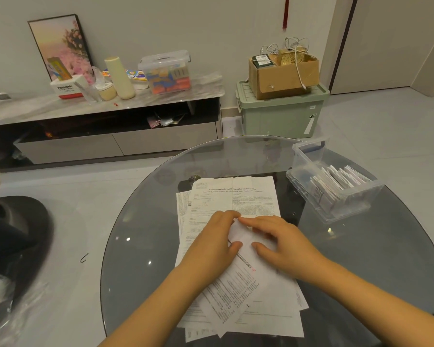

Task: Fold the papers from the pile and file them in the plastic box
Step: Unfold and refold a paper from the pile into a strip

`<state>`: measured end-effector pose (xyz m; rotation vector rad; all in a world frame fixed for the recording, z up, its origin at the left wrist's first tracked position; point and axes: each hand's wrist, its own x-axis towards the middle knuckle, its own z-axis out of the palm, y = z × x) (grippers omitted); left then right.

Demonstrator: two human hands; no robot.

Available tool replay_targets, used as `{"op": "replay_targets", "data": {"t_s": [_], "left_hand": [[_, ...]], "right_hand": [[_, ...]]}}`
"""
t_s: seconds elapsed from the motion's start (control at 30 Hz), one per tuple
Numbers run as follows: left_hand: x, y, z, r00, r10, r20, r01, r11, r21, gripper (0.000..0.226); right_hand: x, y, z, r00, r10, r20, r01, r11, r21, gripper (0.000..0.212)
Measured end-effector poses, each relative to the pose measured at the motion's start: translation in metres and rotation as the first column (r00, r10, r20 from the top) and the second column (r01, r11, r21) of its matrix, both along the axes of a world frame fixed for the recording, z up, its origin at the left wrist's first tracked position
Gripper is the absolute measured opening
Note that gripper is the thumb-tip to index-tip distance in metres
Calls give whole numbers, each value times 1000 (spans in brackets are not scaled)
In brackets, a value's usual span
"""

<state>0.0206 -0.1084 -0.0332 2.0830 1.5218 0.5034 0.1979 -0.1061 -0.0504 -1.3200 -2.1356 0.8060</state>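
At the middle of the round glass table (145, 246), the left hand (211, 244) and right hand (283, 246) are both pinching a white sheet (241, 236) atop the pile of papers (236, 296). Well to the right, the clear plastic box (308, 156) is holding folded papers (336, 181) standing upright.

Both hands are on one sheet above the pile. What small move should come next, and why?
Probably press the crease flat. The left hand and right hand pinch a bent sheet over the pile, its fold not yet flat; the plastic box with folded papers waits at right.
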Motion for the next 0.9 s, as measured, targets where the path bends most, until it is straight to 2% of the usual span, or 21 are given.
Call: {"op": "replay_targets", "data": {"t_s": [0.1,0.2,0.3,0.37,0.47,0.63,0.77,0.9], "left_hand": [[-2,3,-2,1000,26,-11,-25,1000,12,52],[-6,5,-3,998,24,-64,-18,996,89,37],[-9,9,-2,989,-32,-145,49,993,110,22],[-12,11,-1,980,-91,-179,105,992,68,24],[-19,14,1,978,-151,-147,152,988,-1,32],[-20,15,1,982,-151,-114,152,988,3,28],[-23,19,1,985,-146,-95,145,989,-20,29],[-22,18,-1,990,-130,-59,129,991,-18,25]], "right_hand": [[-1,0,-3,996,5,94,-9,999,44,46],[-2,-1,-5,977,25,210,-46,995,94,42],[-3,-1,-5,968,31,250,-62,991,117,42],[-3,0,-3,968,30,251,-69,986,149,44],[-5,0,-3,963,21,270,-79,975,208,42],[-11,-3,-2,934,-39,356,-96,931,353,28],[-17,-6,-5,936,-69,346,-104,883,457,32],[-17,-2,-3,960,-149,236,25,888,460,29]]}}
